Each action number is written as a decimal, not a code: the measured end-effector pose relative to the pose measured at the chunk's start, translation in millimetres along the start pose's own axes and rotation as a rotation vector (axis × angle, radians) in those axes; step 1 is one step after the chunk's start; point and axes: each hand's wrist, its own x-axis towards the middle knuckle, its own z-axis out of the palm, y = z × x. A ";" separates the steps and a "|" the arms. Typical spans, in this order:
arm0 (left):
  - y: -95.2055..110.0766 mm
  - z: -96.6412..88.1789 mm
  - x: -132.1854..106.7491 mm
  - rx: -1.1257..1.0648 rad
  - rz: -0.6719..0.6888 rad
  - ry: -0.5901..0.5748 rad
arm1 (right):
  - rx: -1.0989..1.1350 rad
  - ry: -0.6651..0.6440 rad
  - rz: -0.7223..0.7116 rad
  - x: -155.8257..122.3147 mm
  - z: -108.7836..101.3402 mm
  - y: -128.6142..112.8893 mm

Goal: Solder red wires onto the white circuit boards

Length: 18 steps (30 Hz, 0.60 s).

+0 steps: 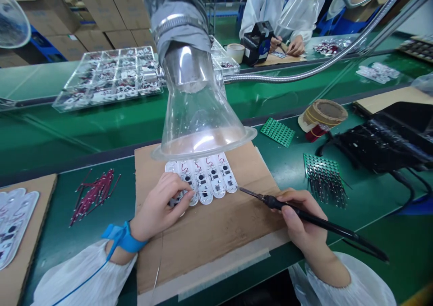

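Head view: on a green desk (47, 143) lies a sheet of cardboard (209, 234), and on its far half sits a strip of white boards (206, 177), joined side by side, partly under the mouth of a clear funnel (199, 112) that hangs from a grey hose. The left hand (158, 206) rests on the near left end of the strip, its grip drawn together with the fingertips (186, 192) pressing on the boards; a thin wire (158, 263) runs from under the palm toward the near edge, though whether the fingers pinch it I cannot tell. A blue wrist strap (123, 238) circles that wrist. The right hand (301, 224) has its grip clamped like a pen hold on a black soldering iron (338, 229), whose tip sits just beside the right end of the strip, apart from it. Red wires (94, 193) lie loose to the left, green boards (278, 131) and a tape roll (324, 113) to the right. Across the desk stand a clear tray (111, 73) and a co-worker (291, 44). As I judge it, the risks are the hot tip brushing the left fingertips, since both hands work on one short strip, the tip scorching the cardboard if it dips low, and the strip sliding should the left hand's pressure ease.
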 end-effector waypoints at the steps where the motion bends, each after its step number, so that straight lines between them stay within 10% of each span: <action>1: -0.6 -0.8 -0.7 0.003 -0.003 0.003 | 0.021 0.013 0.011 -0.7 0.2 0.6; 18: -5.8 -11.8 -1.6 0.046 -0.030 0.021 | 0.055 0.113 0.076 0.4 26.7 -22.2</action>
